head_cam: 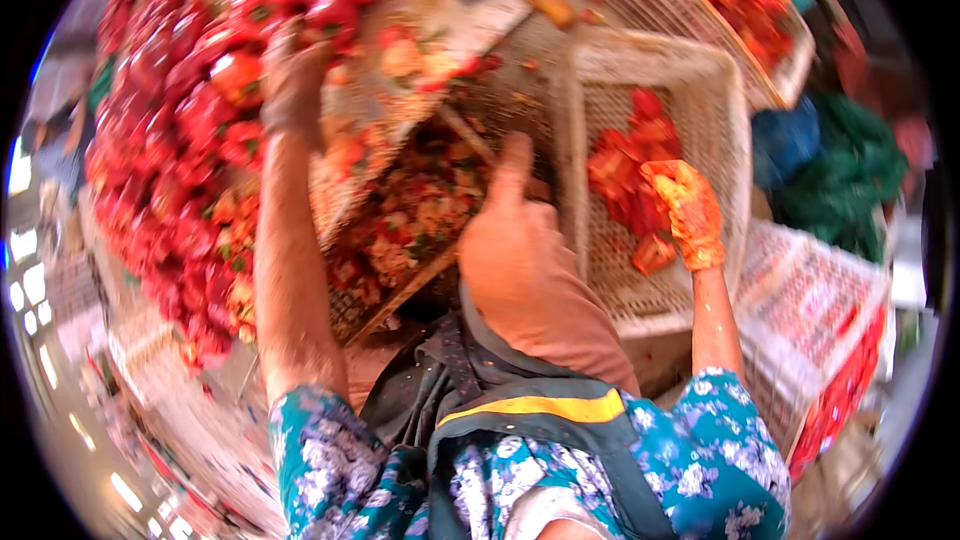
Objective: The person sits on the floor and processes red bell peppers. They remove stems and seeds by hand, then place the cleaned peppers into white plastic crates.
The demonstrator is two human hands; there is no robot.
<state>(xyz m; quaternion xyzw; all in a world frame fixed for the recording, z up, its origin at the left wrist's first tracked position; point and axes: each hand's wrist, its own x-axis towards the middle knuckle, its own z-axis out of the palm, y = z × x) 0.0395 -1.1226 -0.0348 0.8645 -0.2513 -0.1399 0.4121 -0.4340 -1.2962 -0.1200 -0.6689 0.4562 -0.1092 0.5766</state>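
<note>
My left hand (pixel 296 75), in a glove, reaches to the near edge of a large heap of red bell peppers (pixel 199 116). Blur hides whether its fingers hold a pepper. My right hand (pixel 686 214) wears a glove stained orange with pulp and seeds. Its fingers are curled above a white plastic crate (pixel 731 127), beside cut red pepper pieces (pixel 626 165); whether anything is inside them is hidden. Between my arms, pepper cores and scraps (pixel 420 217) fill a tilted crate.
A cleaver with a wooden handle (pixel 546 1) lies on the scrap-strewn board (pixel 499 19) ahead. Another crate (pixel 697 22) of cut peppers stands at the far right. Green netting (pixel 840 172) and a white crate (pixel 814 285) are on the right. My bent leg (pixel 525 262) juts between the crates.
</note>
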